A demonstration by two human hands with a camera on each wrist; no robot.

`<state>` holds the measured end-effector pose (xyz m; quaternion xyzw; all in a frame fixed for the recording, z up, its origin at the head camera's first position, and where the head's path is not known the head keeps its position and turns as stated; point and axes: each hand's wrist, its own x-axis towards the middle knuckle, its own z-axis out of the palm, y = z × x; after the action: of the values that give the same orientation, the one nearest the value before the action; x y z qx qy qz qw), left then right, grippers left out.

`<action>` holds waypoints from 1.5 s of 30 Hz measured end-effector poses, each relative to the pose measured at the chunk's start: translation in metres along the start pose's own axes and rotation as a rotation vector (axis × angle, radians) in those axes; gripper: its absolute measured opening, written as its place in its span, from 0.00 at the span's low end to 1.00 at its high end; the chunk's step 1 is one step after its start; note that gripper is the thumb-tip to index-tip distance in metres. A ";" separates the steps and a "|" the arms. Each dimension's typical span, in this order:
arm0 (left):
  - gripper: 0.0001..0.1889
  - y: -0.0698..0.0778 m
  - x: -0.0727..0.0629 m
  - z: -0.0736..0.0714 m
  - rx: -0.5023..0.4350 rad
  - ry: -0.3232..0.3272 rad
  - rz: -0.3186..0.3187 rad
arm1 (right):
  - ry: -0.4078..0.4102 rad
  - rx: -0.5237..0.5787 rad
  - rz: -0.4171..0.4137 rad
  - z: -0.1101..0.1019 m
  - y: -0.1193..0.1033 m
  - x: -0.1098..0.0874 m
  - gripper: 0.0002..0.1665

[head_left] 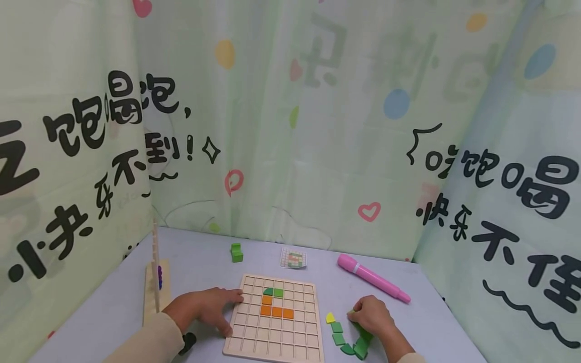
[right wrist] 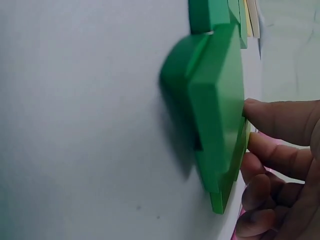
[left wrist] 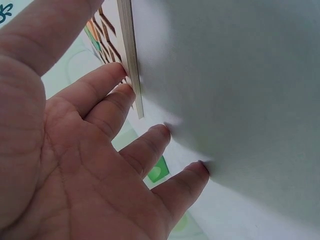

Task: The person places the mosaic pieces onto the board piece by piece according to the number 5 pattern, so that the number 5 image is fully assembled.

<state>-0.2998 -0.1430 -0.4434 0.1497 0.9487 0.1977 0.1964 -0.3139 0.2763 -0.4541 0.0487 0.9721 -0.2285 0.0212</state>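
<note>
My left hand (head_left: 211,305) rests at the left edge of a wooden grid board (head_left: 254,333), thumb and fingers spread along its side. In the left wrist view, two fingertips touch the board's edge and others rest on the table. Orange tiles (head_left: 277,311), a green tile (head_left: 279,293) and a dark green rounded tile (head_left: 269,291) lie on the grid. To the right of the board, my right hand (head_left: 374,315) pinches a green block (right wrist: 246,127) between thumb and fingers, at the end of a curved row of green blocks (head_left: 339,339) and one yellow block (head_left: 330,317).
A small printed grid card (head_left: 294,258) lies behind the board. Green blocks (head_left: 236,253) stand at the back left, and a thick pink marker (head_left: 372,277) lies at the back right. A wooden stand (head_left: 156,272) with purple pieces is beside my left forearm. Printed curtains enclose the table.
</note>
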 end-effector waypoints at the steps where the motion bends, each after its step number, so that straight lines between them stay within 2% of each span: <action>1: 0.41 0.000 0.000 0.000 0.002 0.001 -0.002 | 0.001 0.008 0.004 0.001 -0.001 0.001 0.12; 6: 0.40 -0.003 -0.001 0.000 -0.011 -0.008 -0.007 | 0.004 0.043 -0.039 0.005 -0.005 0.004 0.13; 12: 0.40 -0.006 -0.002 0.001 0.000 -0.012 -0.008 | 0.036 0.076 -0.108 0.009 -0.011 0.008 0.10; 18: 0.41 -0.006 -0.002 0.001 0.003 -0.007 -0.009 | 0.059 0.122 -0.191 0.017 -0.027 0.007 0.08; 26: 0.40 -0.008 0.001 -0.002 0.018 -0.018 -0.012 | -0.004 0.218 -0.217 0.031 -0.057 0.014 0.06; 31: 0.40 -0.006 0.000 -0.002 0.033 -0.017 -0.009 | -0.030 0.262 -0.276 0.040 -0.075 0.018 0.05; 38: 0.39 -0.004 0.001 -0.002 0.024 -0.018 -0.004 | -0.068 0.272 -0.352 0.051 -0.098 0.021 0.05; 45: 0.40 -0.003 0.001 -0.002 0.025 -0.015 0.008 | -0.100 0.276 -0.377 0.057 -0.117 0.027 0.05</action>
<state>-0.3020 -0.1459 -0.4437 0.1572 0.9490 0.1855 0.2009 -0.3520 0.1490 -0.4553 -0.1424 0.9214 -0.3610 0.0194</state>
